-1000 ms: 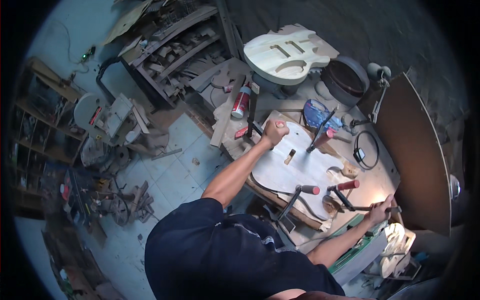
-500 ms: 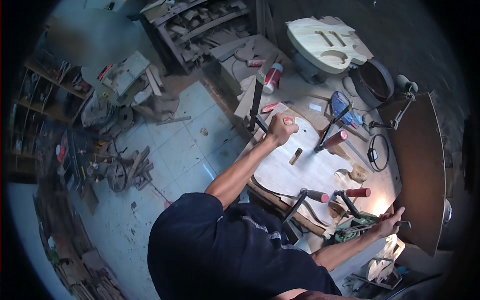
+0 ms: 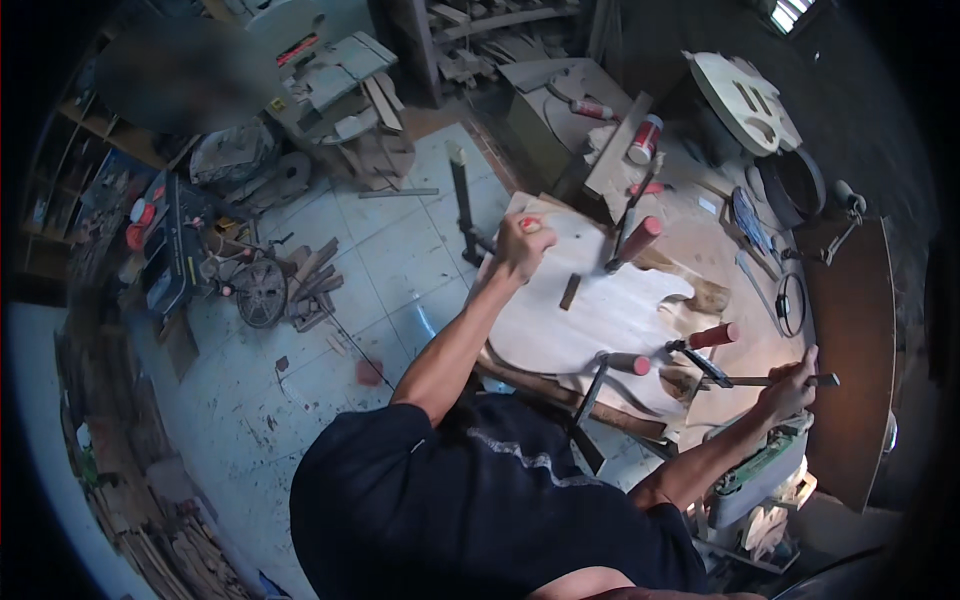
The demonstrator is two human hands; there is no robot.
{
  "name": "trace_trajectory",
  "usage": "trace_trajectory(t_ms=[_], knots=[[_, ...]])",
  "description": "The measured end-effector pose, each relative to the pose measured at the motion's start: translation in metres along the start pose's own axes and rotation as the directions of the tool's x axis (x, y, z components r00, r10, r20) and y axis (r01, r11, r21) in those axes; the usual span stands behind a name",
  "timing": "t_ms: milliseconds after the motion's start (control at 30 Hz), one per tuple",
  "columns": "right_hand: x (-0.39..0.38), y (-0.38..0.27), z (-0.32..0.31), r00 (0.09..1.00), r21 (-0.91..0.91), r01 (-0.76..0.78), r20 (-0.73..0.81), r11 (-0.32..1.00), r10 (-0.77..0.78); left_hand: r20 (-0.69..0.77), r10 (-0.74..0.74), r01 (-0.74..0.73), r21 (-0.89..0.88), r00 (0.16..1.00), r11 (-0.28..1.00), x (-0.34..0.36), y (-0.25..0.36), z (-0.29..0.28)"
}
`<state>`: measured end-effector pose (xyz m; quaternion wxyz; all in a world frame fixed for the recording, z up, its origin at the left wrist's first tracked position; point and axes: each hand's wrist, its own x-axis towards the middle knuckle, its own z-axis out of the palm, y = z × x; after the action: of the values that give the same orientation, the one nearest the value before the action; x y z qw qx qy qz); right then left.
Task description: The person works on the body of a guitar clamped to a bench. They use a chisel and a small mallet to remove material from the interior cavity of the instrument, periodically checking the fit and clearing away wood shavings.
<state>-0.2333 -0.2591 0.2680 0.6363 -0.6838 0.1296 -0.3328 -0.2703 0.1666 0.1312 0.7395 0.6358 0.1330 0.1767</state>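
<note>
A pale, flat guitar body [image 3: 548,330] lies over darker brown wood [image 3: 632,422], held by several bar clamps. My left hand [image 3: 525,245] is closed round the handle of the clamp at the far left edge, with a red handle end showing. My right hand [image 3: 788,392] grips the bar of the near right clamp [image 3: 713,337], which has a red handle. Between my hands stand another red-handled clamp [image 3: 640,240] and a clamp with a reddish-grey handle [image 3: 628,364]. A small dark slot [image 3: 570,292] shows in the pale face.
A second pale guitar body [image 3: 745,105] sits at the back right, beside a dark round hoop [image 3: 798,188]. A red-and-white bottle [image 3: 645,140] stands on the bench. A brown panel [image 3: 850,365] rises at right, near a green machine [image 3: 755,462]. Wood scraps [image 3: 312,275] lie on the tiled floor.
The clamped guitar body has moved left relative to the bottle and other bench things, with both my hands on the clamps. The view has also shifted.
</note>
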Motion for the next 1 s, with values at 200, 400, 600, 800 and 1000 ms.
trace_trajectory(t_ms=[200, 400, 600, 800, 1000], knots=[[-0.061, 0.040, 0.067, 0.977, 0.000, -0.137, 0.165, 0.991, 0.135, -0.222, -0.133, 0.139, 0.010, 0.966, 0.990, -0.039, 0.002, -0.122], [-0.132, 0.064, 0.146, 0.891, -0.010, -0.247, 0.391, 0.969, 0.231, -0.383, -0.188, 0.160, -0.105, 0.904, 0.982, -0.081, -0.010, -0.213], [-0.172, 0.074, 0.228, 0.819, -0.007, -0.222, 0.541, 0.975, 0.191, -0.506, -0.168, 0.109, -0.143, 0.846, 0.984, -0.080, -0.032, -0.271], [-0.204, 0.105, 0.315, 0.692, -0.028, -0.245, 0.695, 0.969, 0.195, -0.614, -0.177, 0.099, -0.159, 0.769, 0.982, -0.055, -0.059, -0.326], [-0.237, 0.172, 0.387, 0.538, -0.210, -0.249, 0.782, 0.946, 0.315, -0.650, -0.217, 0.146, -0.163, 0.728, 0.976, -0.043, -0.108, -0.379]])
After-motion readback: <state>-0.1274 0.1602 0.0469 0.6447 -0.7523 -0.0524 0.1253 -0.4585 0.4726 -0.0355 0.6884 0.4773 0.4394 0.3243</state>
